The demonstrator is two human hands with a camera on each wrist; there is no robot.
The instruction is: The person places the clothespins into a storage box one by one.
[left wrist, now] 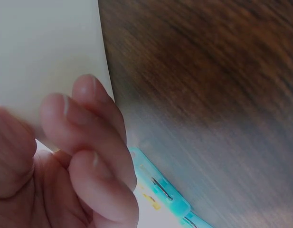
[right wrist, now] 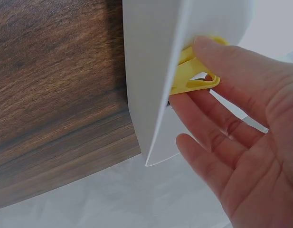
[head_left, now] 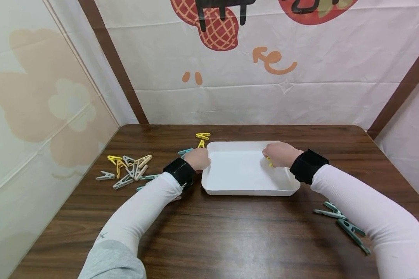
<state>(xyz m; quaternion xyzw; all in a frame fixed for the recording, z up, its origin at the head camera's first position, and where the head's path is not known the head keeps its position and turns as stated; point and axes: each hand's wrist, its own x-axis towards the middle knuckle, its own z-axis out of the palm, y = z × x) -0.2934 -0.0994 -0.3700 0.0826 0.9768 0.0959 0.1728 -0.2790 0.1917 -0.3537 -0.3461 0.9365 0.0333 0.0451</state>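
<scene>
A white tray (head_left: 244, 170) sits on the wooden table, its floor bare apart from the right hand's spot. At its left rim my left hand (head_left: 198, 159) grips the edge; the left wrist view shows the fingers (left wrist: 89, 128) curled against the white wall. Over the tray's right part my right hand (head_left: 281, 154) pinches a yellow clothespin (right wrist: 196, 71) between thumb and fingers. Only a bit of that clothespin shows in the head view. Teal clothespins (left wrist: 160, 183) lie just beside the left hand.
Left of the tray lies a loose group of grey, cream and yellow clothespins (head_left: 139, 162). Behind the left hand is a yellow clothespin (head_left: 203, 136). Dark green clothespins (head_left: 352, 232) lie by the right forearm. A printed cloth (head_left: 265, 100) hangs behind the table (head_left: 230, 236).
</scene>
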